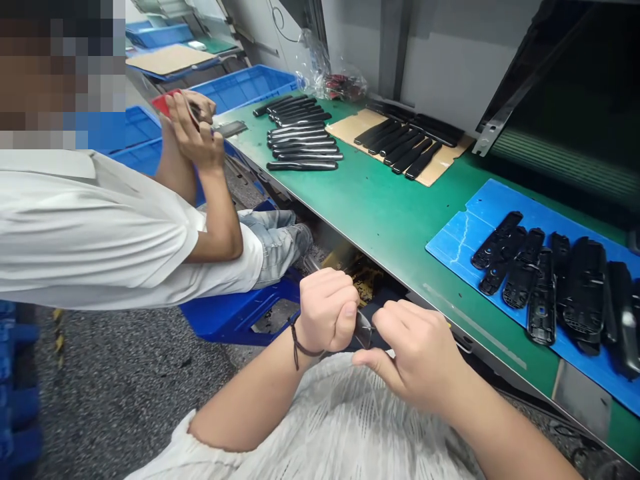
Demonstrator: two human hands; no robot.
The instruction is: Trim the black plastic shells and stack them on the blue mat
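Note:
My left hand is a closed fist in my lap, just below the edge of the green table. It grips a small dark blade-like tool whose tip shows between my hands. My right hand is closed beside it, fingers curled and thumb pressed forward, touching the same tool or a small piece I cannot make out. Black plastic shells lie on a blue sheet on the table to my right.
A co-worker in a white shirt sits at left, their hands holding a red item. Long black parts lie in rows on the table and on cardboard. Blue crates stand behind; a blue stool is nearby.

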